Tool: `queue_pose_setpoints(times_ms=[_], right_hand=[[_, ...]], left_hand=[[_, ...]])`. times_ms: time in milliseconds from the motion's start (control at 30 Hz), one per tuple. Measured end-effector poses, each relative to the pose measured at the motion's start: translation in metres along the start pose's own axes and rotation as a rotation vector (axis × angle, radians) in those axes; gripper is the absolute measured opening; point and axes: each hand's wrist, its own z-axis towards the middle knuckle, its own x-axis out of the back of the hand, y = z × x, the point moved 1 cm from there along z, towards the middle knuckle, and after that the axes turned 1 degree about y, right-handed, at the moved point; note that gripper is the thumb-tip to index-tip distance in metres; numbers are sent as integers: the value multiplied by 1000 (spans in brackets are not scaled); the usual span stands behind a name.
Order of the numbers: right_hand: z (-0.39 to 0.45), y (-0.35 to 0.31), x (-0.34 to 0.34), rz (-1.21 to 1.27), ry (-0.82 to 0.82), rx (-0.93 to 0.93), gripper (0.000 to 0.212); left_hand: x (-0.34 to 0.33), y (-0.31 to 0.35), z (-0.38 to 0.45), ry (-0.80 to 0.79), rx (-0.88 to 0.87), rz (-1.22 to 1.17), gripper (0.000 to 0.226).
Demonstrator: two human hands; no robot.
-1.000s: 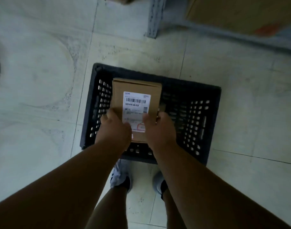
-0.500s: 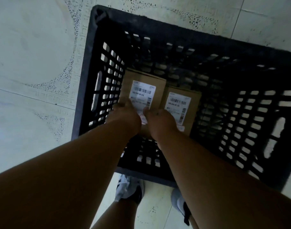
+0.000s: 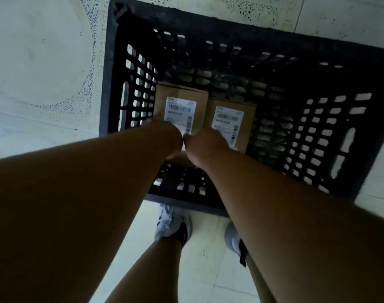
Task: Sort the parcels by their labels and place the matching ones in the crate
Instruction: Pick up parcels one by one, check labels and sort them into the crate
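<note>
**Two parcels side by side in the crate**

We see the crate [image 3: 129,25] on the tiled floor [image 3: 44,62], just ahead of our two shoes [image 3: 172,224]. In it lie two parcels, touching: the left parcel [image 3: 182,92] against the crate's left wall, the right parcel [image 3: 247,110] beside it toward the middle. Our left hand [image 3: 164,138] and right hand [image 3: 206,145] reach down over the parcels' near ends, knuckles nearly touching.

A: What's hidden in the crate [image 3: 129,22]?
B: Its three o'clock side runs off the edge. The left hand [image 3: 164,138] and right hand [image 3: 205,145] cover both parcels' six o'clock ends; fingers unseen.
A: The labels?
B: Blurred, unreadable.
</note>
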Motion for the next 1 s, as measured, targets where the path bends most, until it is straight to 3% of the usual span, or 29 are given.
queue_pose_setpoints(times_ms=[133, 367, 500, 767, 900, 1000], right_hand=[[-60, -12, 52, -103, 133, 118, 27], [-248, -61, 183, -51, 606, 394, 11], [-365, -87, 235, -47, 694, 473, 13], [-592, -137, 317, 188, 926, 775, 11], [-665, -142, 338, 300, 1028, 864, 10], [-700, -129, 349, 323, 1110, 938, 13]], left_hand=[[44, 11, -76, 275, -52, -67, 54], [119, 2, -262, 297, -312, -248, 35], [175, -21, -378, 488, -435, -326, 27], [284, -61, -597, 872, -695, -679, 22], [316, -62, -675, 1075, -841, -670, 17], [320, -51, -717, 1097, -940, -742, 14]])
